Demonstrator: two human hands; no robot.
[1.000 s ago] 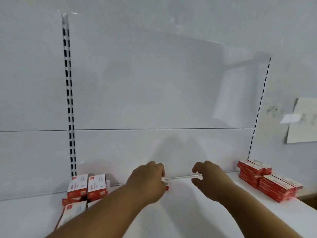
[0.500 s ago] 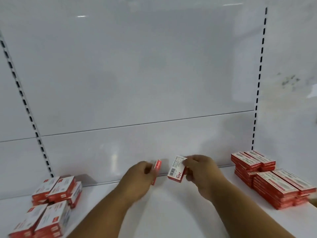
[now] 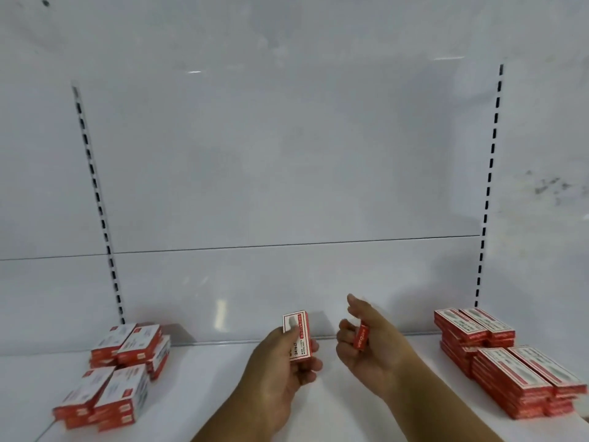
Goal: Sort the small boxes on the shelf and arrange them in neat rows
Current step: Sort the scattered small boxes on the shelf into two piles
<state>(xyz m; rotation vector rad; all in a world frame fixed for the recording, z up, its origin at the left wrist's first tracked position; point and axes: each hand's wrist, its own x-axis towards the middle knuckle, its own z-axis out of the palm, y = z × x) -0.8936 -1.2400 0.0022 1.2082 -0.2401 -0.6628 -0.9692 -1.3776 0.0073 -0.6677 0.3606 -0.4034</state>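
Left hand (image 3: 280,362): fingers and thumb curled round a white-faced box (image 3: 298,334), thumb on its front face; held above the middle of the shelf (image 3: 318,393), printed face toward the camera.
Left box axis: long side close to upright, leaning slightly; top end toward the back panel (image 3: 287,186).
Right hand (image 3: 369,346): palm turned inward, lower fingers curled round a red box (image 3: 361,338) seen edge-on; index finger lifted clear of it.
Right box axis: long side near upright, narrow red edge toward the camera.
Gap between hands: boxes near each other, not touching, both off the shelf surface.
Right stacks (image 3: 503,362): neat flat piles, long axes running front to back; well to the right of the right hand, which is the nearer one.
Left piles (image 3: 118,368): looser, boxes skewed and overlapping; well to the left of the left hand, which is the nearer one.
Key relation, as a judgement: each held box stands upright while the stacked ones lie flat, so laying down flat and turning to match a stack's long axis likely needed before placing.
Destination: cannot tell which pile either box belongs to.
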